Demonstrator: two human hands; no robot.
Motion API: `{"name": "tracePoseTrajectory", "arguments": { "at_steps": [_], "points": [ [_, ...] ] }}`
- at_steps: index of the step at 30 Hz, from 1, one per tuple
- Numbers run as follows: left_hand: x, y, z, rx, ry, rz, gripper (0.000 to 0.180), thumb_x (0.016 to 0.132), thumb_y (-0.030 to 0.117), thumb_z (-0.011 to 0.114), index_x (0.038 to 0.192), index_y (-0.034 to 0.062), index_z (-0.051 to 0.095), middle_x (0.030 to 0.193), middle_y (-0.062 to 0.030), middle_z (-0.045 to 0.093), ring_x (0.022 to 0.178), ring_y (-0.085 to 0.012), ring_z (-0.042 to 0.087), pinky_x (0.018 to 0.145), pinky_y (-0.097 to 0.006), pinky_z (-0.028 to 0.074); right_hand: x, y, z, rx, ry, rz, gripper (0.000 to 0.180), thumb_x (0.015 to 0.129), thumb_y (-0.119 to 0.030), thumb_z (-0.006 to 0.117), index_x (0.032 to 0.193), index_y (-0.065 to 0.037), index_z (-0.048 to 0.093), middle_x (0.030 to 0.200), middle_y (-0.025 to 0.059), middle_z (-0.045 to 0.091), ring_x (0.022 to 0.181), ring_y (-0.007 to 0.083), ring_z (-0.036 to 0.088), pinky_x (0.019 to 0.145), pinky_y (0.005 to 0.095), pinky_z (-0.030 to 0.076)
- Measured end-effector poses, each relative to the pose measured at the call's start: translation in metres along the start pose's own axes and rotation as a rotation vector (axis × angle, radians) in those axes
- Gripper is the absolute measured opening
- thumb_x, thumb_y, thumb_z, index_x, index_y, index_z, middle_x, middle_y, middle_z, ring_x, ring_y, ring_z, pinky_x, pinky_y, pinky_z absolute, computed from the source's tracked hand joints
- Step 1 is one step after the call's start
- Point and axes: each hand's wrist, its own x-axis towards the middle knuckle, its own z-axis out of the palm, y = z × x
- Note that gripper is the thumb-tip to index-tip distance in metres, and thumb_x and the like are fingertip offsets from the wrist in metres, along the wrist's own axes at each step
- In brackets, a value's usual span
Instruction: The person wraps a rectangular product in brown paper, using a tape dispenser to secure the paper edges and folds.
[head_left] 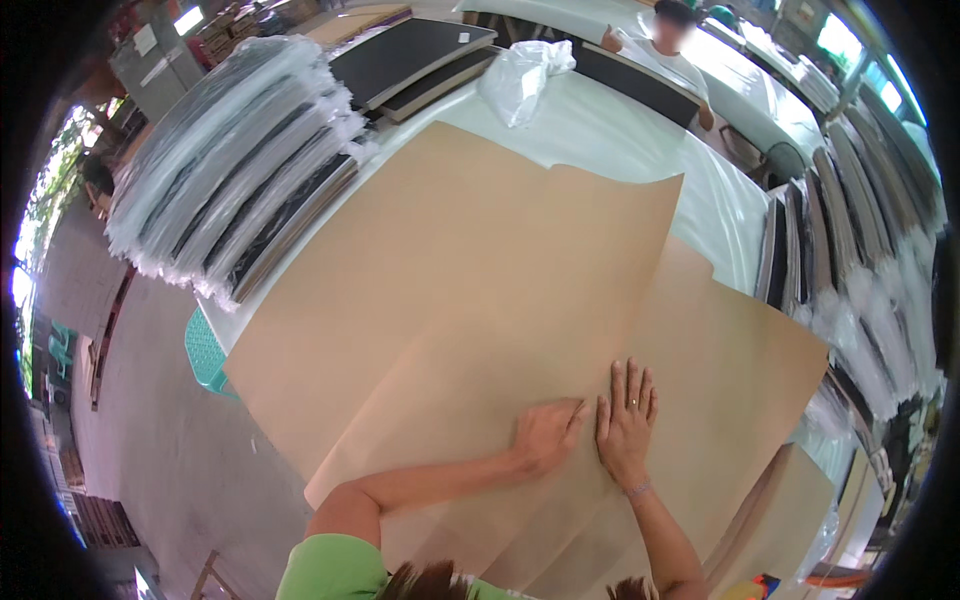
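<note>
A large sheet of brown paper [450, 250] lies spread over the table in front of me, with a raised, folded edge running down toward my hands. My left hand [550, 435] rests on the paper with its fingers closed, the fingertips beside that fold; what they hold, if anything, I cannot make out. Just to its right, my right hand [626, 425] lies flat on the paper, fingers stretched forward, a ring on one finger. More brown paper [740, 330] extends to the right beneath the fold.
Plastic-wrapped panels [240, 160] are stacked at the left edge of the white-covered table [715, 190]. Dark boards [410, 60] and a clear plastic bag [525, 80] sit at the far side. More wrapped panels [850, 220] stand at right. A person [665, 55] is beyond the table; a green stool [205, 350] stands left.
</note>
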Motion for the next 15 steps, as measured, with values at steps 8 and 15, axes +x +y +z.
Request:
{"name": "tracePoseTrajectory", "arguments": {
  "at_steps": [8,15],
  "points": [
    [0.010,0.013,-0.008,0.088,-0.064,-0.004,0.039,0.097,0.034,0.044,0.093,0.0029,0.066,0.080,-0.0230,0.063,0.074,-0.0412,0.061,0.065,-0.049,0.046,-0.008,-0.007,0.004,0.199,0.170,0.034,0.037,0.098,-0.022,0.042,0.131,-0.008,0.049,0.139,0.0120,0.044,0.132,0.0338,0.035,0.109,0.0477,0.024],
    [0.015,-0.014,-0.006,-0.097,0.038,-0.060,0.054,0.099,0.042,0.040,0.071,-0.0015,0.055,0.063,-0.0208,0.051,0.055,-0.0326,0.050,0.054,-0.043,0.040,-0.051,-0.068,0.023,0.464,0.377,0.219,0.030,0.088,-0.024,0.058,0.106,0.000,0.059,0.120,0.0109,0.054,0.118,0.0322,0.043,0.102,0.0470,0.029]
  ]
}}
